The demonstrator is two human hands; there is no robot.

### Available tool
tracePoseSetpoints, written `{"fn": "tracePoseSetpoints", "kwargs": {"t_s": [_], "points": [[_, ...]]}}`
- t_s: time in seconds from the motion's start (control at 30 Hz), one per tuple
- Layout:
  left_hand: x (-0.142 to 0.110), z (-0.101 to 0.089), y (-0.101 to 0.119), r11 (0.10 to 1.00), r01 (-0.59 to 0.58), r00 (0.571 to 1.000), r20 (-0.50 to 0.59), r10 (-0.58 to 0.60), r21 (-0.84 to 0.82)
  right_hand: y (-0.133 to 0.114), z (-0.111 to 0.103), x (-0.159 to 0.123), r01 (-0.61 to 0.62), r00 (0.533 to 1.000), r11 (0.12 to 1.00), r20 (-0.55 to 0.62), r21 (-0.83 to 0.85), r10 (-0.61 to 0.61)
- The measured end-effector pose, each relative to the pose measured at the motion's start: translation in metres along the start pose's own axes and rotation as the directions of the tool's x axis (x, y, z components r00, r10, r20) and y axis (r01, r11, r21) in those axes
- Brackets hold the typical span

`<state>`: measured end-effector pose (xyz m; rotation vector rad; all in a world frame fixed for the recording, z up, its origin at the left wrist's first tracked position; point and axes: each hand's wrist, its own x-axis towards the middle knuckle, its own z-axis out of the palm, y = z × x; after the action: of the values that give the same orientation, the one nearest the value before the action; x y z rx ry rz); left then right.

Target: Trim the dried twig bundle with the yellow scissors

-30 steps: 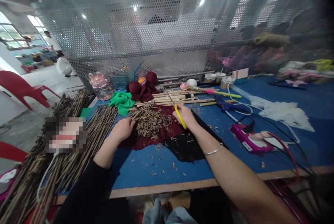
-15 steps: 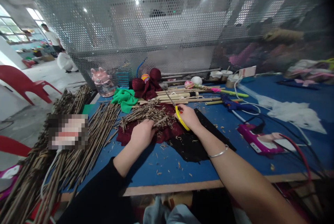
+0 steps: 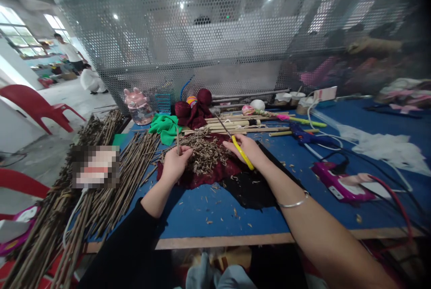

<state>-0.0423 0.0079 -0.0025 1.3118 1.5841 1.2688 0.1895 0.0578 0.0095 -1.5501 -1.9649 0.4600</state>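
Observation:
My left hand (image 3: 177,163) is closed on a short dry stem (image 3: 178,141), which stands up from between the fingers. Yellow-handled scissors (image 3: 243,153) are in my right hand (image 3: 248,150), with their thin metal blade pointing away to the upper left. Between the hands a heap of dry, curled plant pieces (image 3: 207,152) lies on a dark red cloth (image 3: 202,180). A black cloth (image 3: 247,192) stretches beside it, under my right wrist. Small dry scraps are scattered on the blue table (image 3: 198,217).
Bundles of dry stems (image 3: 114,190) lie along the left. Behind the heap are a green cloth (image 3: 166,128), a pink-lidded jar (image 3: 139,107) and bamboo sticks (image 3: 232,123). At right sit a blue glue gun (image 3: 299,134) and a purple power strip (image 3: 341,183) with cables.
My left hand has moved left, off the heap, and the stem in it has swung upright. My right hand keeps the scissors, at nearly the same place. The view has shifted slightly.

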Motion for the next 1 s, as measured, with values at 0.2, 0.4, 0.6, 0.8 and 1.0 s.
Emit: {"fn": "tracePoseSetpoints", "kwargs": {"t_s": [0.2, 0.4, 0.6, 0.8, 1.0], "points": [[-0.003, -0.001, 0.011, 0.92, 0.225, 0.974, 0.107, -0.201, -0.319, -0.024, -0.026, -0.019, 0.125, 0.936, 0.989, 0.341, -0.076, -0.092], [-0.006, 0.002, 0.017, 0.834, 0.306, 0.951, 0.184, -0.248, -0.458, -0.042, -0.026, -0.031, 0.204, 0.902, 0.976, 0.403, -0.076, -0.157], [-0.009, 0.006, 0.018, 0.861, 0.287, 0.957, 0.175, -0.233, -0.421, -0.046, -0.017, -0.035, 0.251, 0.891, 0.964, 0.409, -0.087, -0.195], [-0.009, 0.006, 0.017, 0.891, 0.249, 0.968, 0.078, -0.238, -0.379, -0.044, -0.016, -0.034, 0.265, 0.865, 0.963, 0.453, -0.048, -0.216], [-0.011, 0.01, 0.018, 0.906, 0.258, 0.965, 0.138, -0.223, -0.336, -0.048, -0.011, -0.034, 0.295, 0.863, 0.956, 0.428, 0.005, -0.269]]}}
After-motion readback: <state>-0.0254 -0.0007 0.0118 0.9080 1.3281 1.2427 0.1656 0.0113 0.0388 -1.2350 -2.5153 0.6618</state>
